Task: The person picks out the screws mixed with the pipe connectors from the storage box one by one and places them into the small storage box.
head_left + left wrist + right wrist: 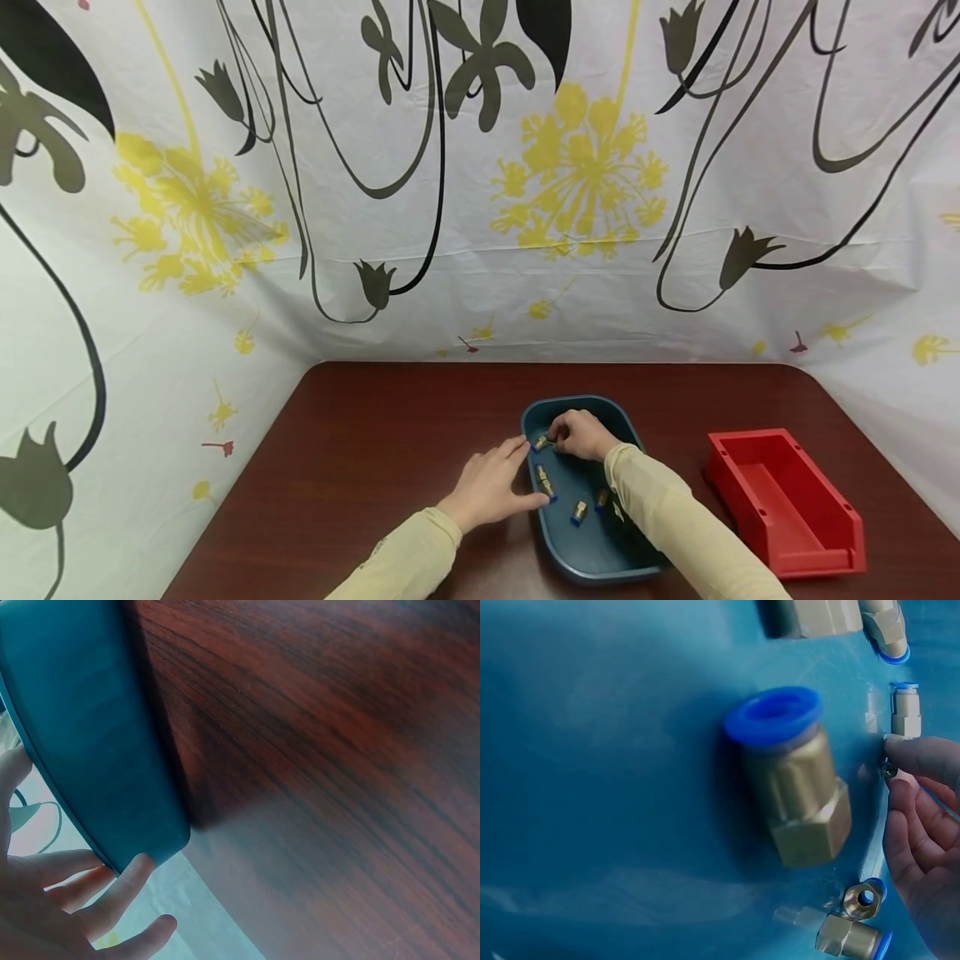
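Note:
A dark blue tray (570, 554) lies on the table, holding several brass push-in fittings (795, 780) with blue collars. Inside its far end, my right hand (583, 435) pinches a small dark metal piece (889, 770) between thumb and fingertips; its kind I cannot tell. One fitting (906, 711) lies just beyond those fingertips, and another fitting (866, 898) sits below the hand in the right wrist view. Along the tray's left side, my left hand (491, 483) rests its spread, mostly straight fingers on the rim, also seen against the tray's outer wall (97, 735).
Right of the tray stands a red open-fronted bin (821, 562). Both are on a dark brown wooden table (390, 425). A white cloth (465, 275) with flower prints hangs behind and beside the table.

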Motion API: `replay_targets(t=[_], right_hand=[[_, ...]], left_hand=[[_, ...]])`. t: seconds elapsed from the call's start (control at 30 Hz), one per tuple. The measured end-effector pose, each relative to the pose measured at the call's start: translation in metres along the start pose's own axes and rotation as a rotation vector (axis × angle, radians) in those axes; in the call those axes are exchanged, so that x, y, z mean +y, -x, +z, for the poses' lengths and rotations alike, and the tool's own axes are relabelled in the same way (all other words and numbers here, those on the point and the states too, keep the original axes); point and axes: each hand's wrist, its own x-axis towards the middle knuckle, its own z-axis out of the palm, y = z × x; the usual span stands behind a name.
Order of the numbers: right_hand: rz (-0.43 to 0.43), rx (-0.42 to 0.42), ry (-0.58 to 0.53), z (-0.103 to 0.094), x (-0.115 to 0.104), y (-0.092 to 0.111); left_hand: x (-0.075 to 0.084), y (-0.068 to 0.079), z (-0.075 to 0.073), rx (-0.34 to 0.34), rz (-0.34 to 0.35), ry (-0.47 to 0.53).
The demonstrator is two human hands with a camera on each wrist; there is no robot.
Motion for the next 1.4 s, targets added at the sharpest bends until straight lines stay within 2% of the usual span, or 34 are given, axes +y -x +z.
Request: replay_targets(t=[0.4, 0.83, 1.03, 1.4], right_hand=[[-0.031, -0.013, 0.045, 0.001, 0.000, 0.000], [-0.064, -0.010, 0.032, 0.002, 0.004, 0.002], [-0.056, -0.009, -0.011, -0.005, 0.003, 0.005], [-0.136, 0.003, -0.053, -0.027, -0.001, 0.006]], left_hand=[[0.000, 0.000, 0.001, 0.003, -0.001, 0.003], [0.000, 0.000, 0.000, 0.002, 0.004, 0.000], [0.000, 0.000, 0.000, 0.004, 0.002, 0.011], [0.001, 0.001, 0.000, 0.009, 0.002, 0.003]])
